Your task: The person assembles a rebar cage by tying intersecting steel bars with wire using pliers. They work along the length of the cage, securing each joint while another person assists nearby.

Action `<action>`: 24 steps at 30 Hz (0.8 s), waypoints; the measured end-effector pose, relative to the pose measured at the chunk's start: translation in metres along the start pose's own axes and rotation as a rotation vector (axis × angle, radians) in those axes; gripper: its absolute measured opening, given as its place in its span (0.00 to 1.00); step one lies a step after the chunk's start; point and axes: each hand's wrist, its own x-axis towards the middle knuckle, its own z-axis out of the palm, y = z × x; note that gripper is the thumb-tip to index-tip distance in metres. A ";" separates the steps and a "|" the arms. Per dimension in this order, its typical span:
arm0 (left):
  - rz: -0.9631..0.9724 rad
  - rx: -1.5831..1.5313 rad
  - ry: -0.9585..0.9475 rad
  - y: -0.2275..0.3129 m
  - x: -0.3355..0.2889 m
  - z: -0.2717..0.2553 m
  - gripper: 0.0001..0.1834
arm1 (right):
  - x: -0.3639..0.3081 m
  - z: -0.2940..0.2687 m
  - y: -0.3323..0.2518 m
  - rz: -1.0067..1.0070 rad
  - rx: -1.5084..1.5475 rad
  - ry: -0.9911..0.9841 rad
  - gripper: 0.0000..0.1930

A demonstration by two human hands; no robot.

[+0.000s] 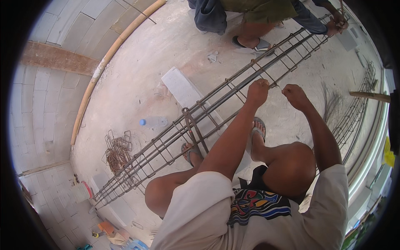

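Observation:
A long rusty rebar cage (175,137) lies across the concrete floor, running from lower left to upper right. My left hand (258,91) is closed around one of its upper bars. My right hand (295,95) is fisted just to the right of it, pinching what looks like a thin tie wire at the same joint; the wire itself is too fine to see clearly. I am squatting over the cage with my sandalled feet (258,127) under it.
Another person squats at the far end with a hand (335,26) on the cage. A pile of bent stirrups (117,152) lies at left, beside a plastic bottle (154,122). A white block (181,87) props the cage. A second cage (354,112) and wire bundle lie right.

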 end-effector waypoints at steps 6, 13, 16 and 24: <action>-0.041 0.163 0.112 0.068 -0.154 -0.193 0.19 | -0.027 -0.018 -0.137 -0.267 -0.305 -0.008 0.21; 0.068 0.091 0.396 0.099 -0.244 -0.288 0.18 | -0.099 0.143 -0.286 -0.269 -0.232 -0.461 0.46; 0.020 -0.025 0.436 0.096 -0.256 -0.289 0.17 | -0.120 0.211 -0.286 -0.187 -0.129 -0.198 0.46; 0.090 0.011 0.311 0.113 -0.278 -0.277 0.18 | -0.094 0.178 -0.274 0.074 0.263 -0.419 0.24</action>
